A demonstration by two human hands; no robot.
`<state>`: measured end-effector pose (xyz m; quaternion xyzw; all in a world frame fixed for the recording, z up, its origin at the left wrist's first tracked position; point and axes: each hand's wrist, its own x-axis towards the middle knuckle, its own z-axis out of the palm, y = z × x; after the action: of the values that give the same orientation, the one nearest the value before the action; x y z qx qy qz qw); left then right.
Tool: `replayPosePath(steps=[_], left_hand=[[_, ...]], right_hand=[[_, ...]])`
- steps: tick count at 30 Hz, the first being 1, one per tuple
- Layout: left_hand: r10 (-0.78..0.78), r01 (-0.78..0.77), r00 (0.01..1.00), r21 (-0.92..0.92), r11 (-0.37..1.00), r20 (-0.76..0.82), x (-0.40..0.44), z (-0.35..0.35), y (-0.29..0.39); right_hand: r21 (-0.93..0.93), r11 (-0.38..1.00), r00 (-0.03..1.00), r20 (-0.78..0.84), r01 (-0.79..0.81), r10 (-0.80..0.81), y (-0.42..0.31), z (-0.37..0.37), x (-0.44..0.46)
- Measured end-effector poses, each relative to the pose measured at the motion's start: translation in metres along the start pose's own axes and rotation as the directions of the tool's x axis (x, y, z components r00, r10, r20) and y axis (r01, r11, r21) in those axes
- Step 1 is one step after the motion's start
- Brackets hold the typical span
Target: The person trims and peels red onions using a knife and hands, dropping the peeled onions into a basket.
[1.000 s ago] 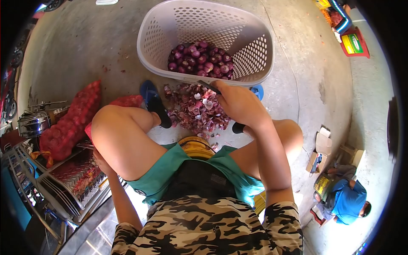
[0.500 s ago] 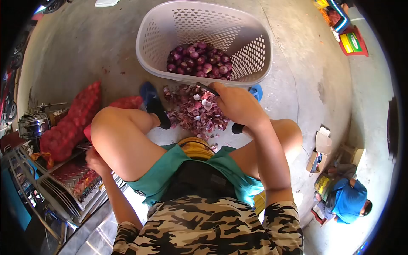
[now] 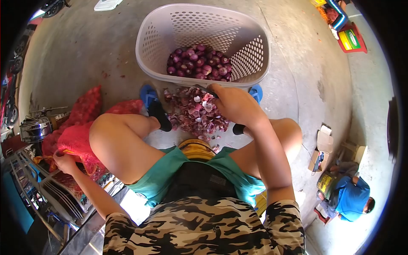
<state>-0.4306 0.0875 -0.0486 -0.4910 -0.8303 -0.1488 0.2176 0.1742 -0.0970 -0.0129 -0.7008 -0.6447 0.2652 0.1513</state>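
Observation:
My right hand (image 3: 238,104) is closed around a small dark knife (image 3: 205,89), its tip pointing left just below the basket's front rim. Out to the left, my left hand (image 3: 66,162) grips the edge of a red mesh sack (image 3: 80,142) beside my knee. A grey perforated plastic basket (image 3: 146,70) stands ahead of me, with many peeled purple-red onions (image 3: 199,61) on its bottom. Between my feet lies a pile of dry onion skins (image 3: 197,114), partly hidden behind my right hand.
More red mesh sacks (image 3: 87,106) lie at the left. A metal rack (image 3: 51,182) and a shiny metal pot (image 3: 36,129) are beyond them. At the right are an open cardboard box (image 3: 321,151) and a seated person in blue (image 3: 350,199). A red container (image 3: 352,38) is farther off.
My left hand has moved outward to the left from beside my knee and drawn up the red mesh of the sack. My right hand stays nearly in place with the knife.

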Motion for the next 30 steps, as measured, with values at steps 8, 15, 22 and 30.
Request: replayPosePath(steps=[8,15,22,30], left_hand=[[-0.022,0.038,0.998,-0.282,0.959,0.060,-0.116,-0.105,0.092],[0.294,0.705,0.599,-0.665,0.248,0.745,-0.125,-0.028,0.011],[0.306,0.527,0.660,-0.713,0.462,0.686,-0.129,0.013,0.048],[0.270,0.421,0.722,-0.715,0.558,0.637,-0.128,0.026,0.046]], right_hand=[[-0.009,1.000,1.000,0.022,0.001,0.000,-0.001,0.000,0.002],[-0.020,1.000,0.998,0.060,-0.010,0.011,-0.004,0.000,0.001],[-0.030,0.999,0.999,0.049,0.021,-0.019,-0.002,0.003,0.000],[-0.055,0.998,0.988,0.151,-0.025,0.033,0.001,0.006,0.003]])
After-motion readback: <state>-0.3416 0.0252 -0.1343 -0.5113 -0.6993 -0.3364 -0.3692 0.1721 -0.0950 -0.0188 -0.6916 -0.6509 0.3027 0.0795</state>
